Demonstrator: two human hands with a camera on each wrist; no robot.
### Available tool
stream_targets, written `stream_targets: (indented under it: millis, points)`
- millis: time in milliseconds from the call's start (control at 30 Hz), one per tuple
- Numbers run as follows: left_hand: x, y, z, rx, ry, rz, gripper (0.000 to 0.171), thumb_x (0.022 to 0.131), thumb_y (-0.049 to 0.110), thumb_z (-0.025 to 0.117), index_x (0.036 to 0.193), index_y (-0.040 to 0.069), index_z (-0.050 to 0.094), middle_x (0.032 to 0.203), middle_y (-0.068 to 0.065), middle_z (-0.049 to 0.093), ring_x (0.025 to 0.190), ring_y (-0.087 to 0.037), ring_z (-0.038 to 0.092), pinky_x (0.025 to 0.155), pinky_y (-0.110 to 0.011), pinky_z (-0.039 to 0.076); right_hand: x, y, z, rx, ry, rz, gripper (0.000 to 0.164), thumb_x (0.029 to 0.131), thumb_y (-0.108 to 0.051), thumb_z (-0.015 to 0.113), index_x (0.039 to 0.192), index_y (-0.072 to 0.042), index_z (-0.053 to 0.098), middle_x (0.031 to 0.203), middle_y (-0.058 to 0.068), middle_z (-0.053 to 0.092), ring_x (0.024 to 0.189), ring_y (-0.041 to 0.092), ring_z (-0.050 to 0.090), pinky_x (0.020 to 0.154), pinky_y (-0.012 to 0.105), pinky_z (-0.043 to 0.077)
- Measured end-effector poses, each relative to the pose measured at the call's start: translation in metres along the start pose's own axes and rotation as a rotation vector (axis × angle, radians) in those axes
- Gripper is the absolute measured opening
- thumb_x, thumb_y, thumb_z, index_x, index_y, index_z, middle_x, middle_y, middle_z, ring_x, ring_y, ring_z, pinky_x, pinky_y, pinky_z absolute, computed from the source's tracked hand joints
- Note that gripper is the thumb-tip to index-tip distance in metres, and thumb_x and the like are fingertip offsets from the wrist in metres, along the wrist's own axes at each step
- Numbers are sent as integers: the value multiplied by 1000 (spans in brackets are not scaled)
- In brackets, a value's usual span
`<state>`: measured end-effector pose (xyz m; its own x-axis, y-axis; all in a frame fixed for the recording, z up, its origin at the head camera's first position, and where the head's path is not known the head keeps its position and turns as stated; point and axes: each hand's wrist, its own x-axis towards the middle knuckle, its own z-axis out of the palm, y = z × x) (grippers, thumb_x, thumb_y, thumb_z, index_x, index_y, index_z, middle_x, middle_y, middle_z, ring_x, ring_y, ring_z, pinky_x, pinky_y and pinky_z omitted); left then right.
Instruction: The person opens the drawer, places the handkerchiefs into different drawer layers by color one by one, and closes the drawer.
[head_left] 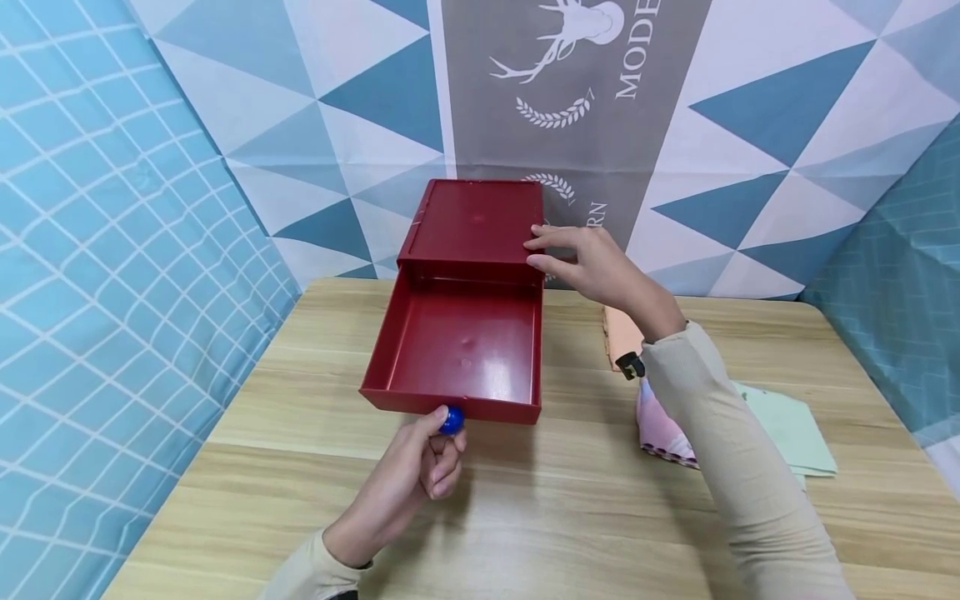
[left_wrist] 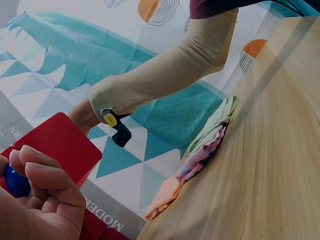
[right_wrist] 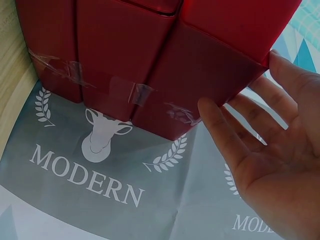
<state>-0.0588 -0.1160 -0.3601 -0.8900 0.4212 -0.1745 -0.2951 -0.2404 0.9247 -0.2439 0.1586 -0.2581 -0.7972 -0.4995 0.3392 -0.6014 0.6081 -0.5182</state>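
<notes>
A red drawer cabinet (head_left: 480, 218) stands toward the back of the table, with its top drawer (head_left: 468, 333) pulled out and nothing inside it. A round blue knob (head_left: 452, 420) sits on the drawer's front. My left hand (head_left: 408, 475) pinches this knob between thumb and fingers; the left wrist view shows the blue knob (left_wrist: 18, 181) at the fingertips. At the cabinet's top right edge is my right hand (head_left: 581, 258), its fingers fairly straight and its fingertips against the red side. In the right wrist view, the cabinet's stacked sections (right_wrist: 115, 60) carry strips of clear tape.
Folded cloths lie on the wooden table (head_left: 285, 433) to the right: an orange one (head_left: 621, 333), a pink one (head_left: 660, 429) and a light green one (head_left: 795, 429). They are partly behind the right forearm. A patterned curtain (head_left: 360, 100) hangs close behind the cabinet.
</notes>
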Motion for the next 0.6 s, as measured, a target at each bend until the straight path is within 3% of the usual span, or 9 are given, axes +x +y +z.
stream_targets:
  millis: [333, 600]
  points:
    - [-1, -3, -6, 27, -42, 41, 46, 104, 47, 44, 95, 4, 57, 58, 3, 41, 49, -11, 40, 49, -21, 35, -4, -1, 6, -13, 3, -16, 38, 99, -26, 64, 133, -10, 64, 150, 9, 48, 139, 24, 44, 100, 45, 49]
    - [-1, -3, -7, 23, -76, 61, 45, 106, 46, 43, 96, 4, 57, 59, 3, 41, 50, -10, 40, 50, -21, 35, -11, -6, 7, -110, 14, -54, 42, 100, -26, 61, 139, -9, 58, 151, 13, 45, 142, 28, 38, 116, 50, 30]
